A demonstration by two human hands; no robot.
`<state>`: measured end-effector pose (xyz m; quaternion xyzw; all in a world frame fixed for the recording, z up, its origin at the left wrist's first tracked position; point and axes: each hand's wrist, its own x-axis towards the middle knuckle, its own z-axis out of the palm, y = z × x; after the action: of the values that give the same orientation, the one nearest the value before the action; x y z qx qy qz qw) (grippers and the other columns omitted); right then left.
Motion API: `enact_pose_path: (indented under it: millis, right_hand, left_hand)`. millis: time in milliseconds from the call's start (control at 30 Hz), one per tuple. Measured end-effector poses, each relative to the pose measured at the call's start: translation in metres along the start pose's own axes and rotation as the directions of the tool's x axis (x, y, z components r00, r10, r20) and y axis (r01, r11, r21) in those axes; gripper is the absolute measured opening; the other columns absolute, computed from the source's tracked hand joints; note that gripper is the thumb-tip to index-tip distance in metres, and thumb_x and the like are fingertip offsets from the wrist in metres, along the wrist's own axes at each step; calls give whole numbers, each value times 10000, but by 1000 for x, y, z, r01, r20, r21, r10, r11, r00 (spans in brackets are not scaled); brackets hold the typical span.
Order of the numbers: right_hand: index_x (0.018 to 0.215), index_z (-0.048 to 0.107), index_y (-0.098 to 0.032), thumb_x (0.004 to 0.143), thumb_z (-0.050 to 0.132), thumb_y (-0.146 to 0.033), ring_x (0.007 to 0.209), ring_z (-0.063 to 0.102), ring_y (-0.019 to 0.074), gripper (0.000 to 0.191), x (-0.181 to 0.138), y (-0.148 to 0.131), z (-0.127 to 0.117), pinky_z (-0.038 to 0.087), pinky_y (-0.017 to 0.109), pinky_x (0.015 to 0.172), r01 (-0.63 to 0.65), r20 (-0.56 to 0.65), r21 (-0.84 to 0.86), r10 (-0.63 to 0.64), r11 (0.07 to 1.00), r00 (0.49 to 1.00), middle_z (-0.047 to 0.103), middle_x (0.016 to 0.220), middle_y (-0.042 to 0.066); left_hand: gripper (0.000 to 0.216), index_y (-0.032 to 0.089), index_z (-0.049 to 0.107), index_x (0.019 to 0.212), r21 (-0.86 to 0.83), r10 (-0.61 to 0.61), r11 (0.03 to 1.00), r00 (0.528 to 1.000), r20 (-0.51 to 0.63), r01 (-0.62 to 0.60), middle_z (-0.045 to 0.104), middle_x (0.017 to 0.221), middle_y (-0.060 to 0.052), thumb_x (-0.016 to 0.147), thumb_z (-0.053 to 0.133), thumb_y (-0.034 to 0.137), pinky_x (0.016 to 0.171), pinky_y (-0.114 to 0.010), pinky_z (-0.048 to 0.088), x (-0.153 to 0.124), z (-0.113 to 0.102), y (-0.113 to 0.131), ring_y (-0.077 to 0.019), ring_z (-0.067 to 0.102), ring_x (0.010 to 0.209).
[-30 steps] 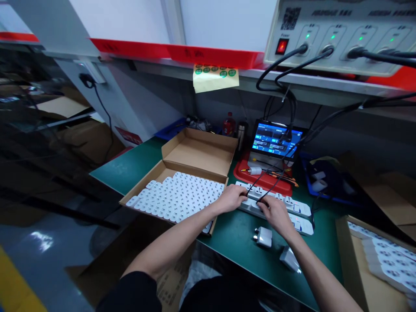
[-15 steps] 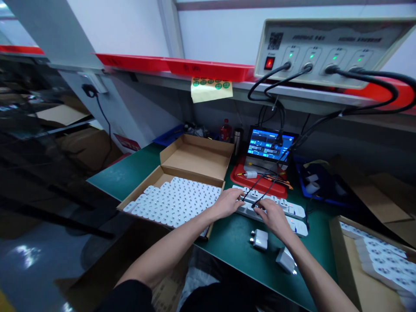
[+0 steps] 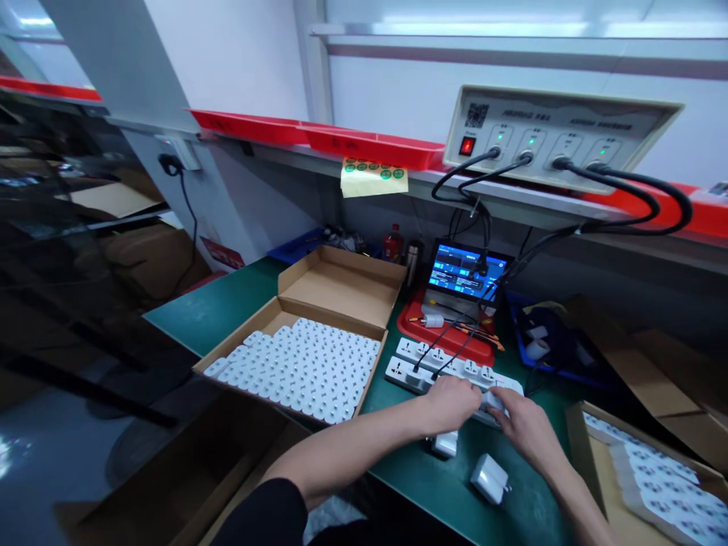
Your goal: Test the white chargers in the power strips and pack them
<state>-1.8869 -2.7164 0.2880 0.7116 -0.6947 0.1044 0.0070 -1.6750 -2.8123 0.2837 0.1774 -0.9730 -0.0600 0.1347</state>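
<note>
My right hand [image 3: 526, 425] has its thumb and fingers closed on a white charger [image 3: 490, 402] at the right part of the front power strip [image 3: 398, 370]. Just left of it, my left hand [image 3: 452, 403] is closed over the same strip; whatever its fingertips hold is hidden. Two black cables run down to white plugs at the left part of this strip. Behind it lies a second white power strip [image 3: 407, 349]. On the green table nearer me are two loose items, a white charger [image 3: 445, 444] partly under my left forearm and another white plug charger [image 3: 490, 479].
An open cardboard box [image 3: 227, 353] full of white chargers stands at the left, another box [image 3: 603, 462] at the right. A lit screen [image 3: 469, 269] stands behind a red tray [image 3: 478, 350]. Black cables hang from the tester [image 3: 569, 136] on the shelf.
Both hands have moved right along the front power strip, from the cable ends at its left to its right part. The two cables now stand in place without my hands. The view has tilted up.
</note>
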Motion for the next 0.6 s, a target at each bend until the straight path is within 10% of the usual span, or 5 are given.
enact_pose_path:
  millis: [133, 233, 467, 600]
  right_hand:
    - [1378, 737, -237, 1045, 523, -538, 1142, 785, 357, 497, -12, 3, -28, 634, 460, 962, 18, -148, 154, 5, 988, 989, 797, 1317, 151]
    - [1408, 736, -270, 1054, 559, -576, 1105, 792, 318, 500, -22, -11, -49, 645, 401, 937, 34, -124, 299, 3, 954, 992, 807, 1299, 105]
    - [1341, 727, -292, 978, 688, -690, 888, 799, 288, 540, -14, -71, -48, 664, 351, 768, -46, -158, 568, 164, 822, 974, 823, 1075, 92]
    - [1356, 729, -356, 984, 669, -688, 887, 817, 308, 502, 2, -81, -30, 665, 352, 679, 39, -180, 506, 61, 862, 982, 837, 1111, 83]
  left_hand:
    - [324, 110, 714, 1193, -85, -15, 996, 998, 59, 20, 779, 1107, -180, 874, 670, 81, 836, -442, 640, 2, -7, -6, -353, 773, 988]
    - [342, 130, 719, 1288, -290, -71, 956, 992, -108, 37, 760, 1207, -172, 961, 620, 116, 988, -448, 616, -5, -23, -5, -329, 741, 1130]
    - [463, 180, 734, 1422, -948, -499, 316, 845, -193, -30, 776, 1335, -138, 1021, 721, 410, 1068, -414, 606, -39, -39, 12, -271, 741, 1178]
    - [779, 214, 625, 1551, -974, -510, 218, 845, -161, -55, 751, 1365, -139, 860, 909, 435, 1056, -429, 617, -76, -39, -8, -287, 743, 1190]
